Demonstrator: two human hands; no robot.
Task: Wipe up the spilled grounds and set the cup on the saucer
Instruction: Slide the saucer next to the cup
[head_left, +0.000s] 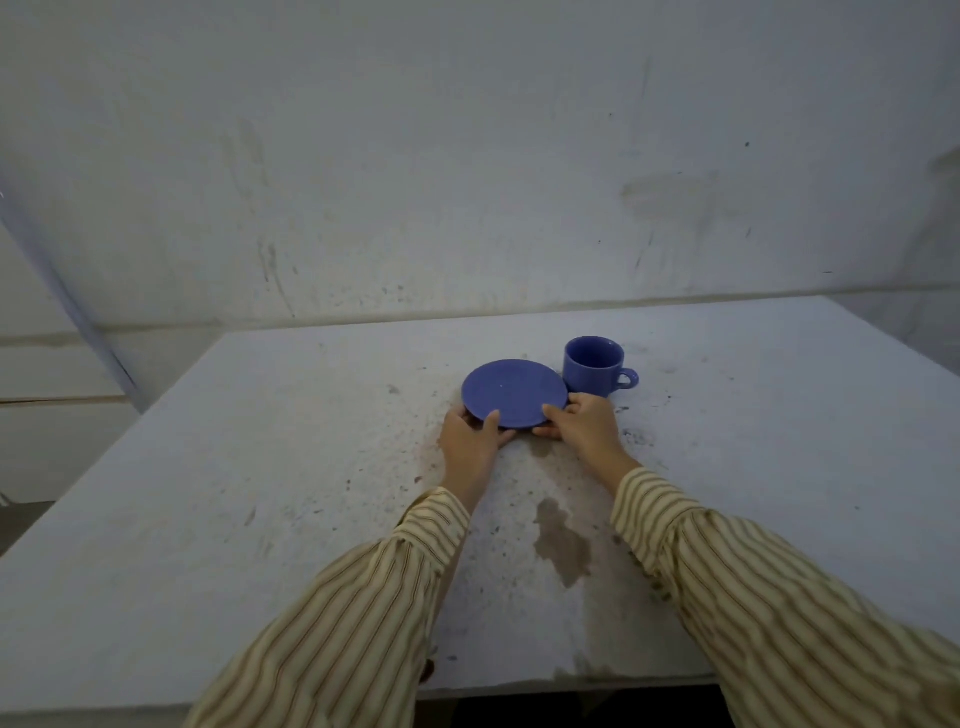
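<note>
Both the left hand (470, 434) and right hand (584, 423) pinch the near rim of the saucer (514, 392) on the surface (260, 467), the cup (595, 366) just beside it, likely rigid, breakable, best lifted by its handle.

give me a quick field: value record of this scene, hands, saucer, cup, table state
left hand: grips the near left rim of the blue saucer
right hand: grips the saucer's near right rim
cup: blue cup upright on the table, right of the saucer, handle pointing right, not on it
table: white tabletop with dark specks around the saucer
stain: brownish wet patch between the striped sleeves
cloth: none visible
</note>
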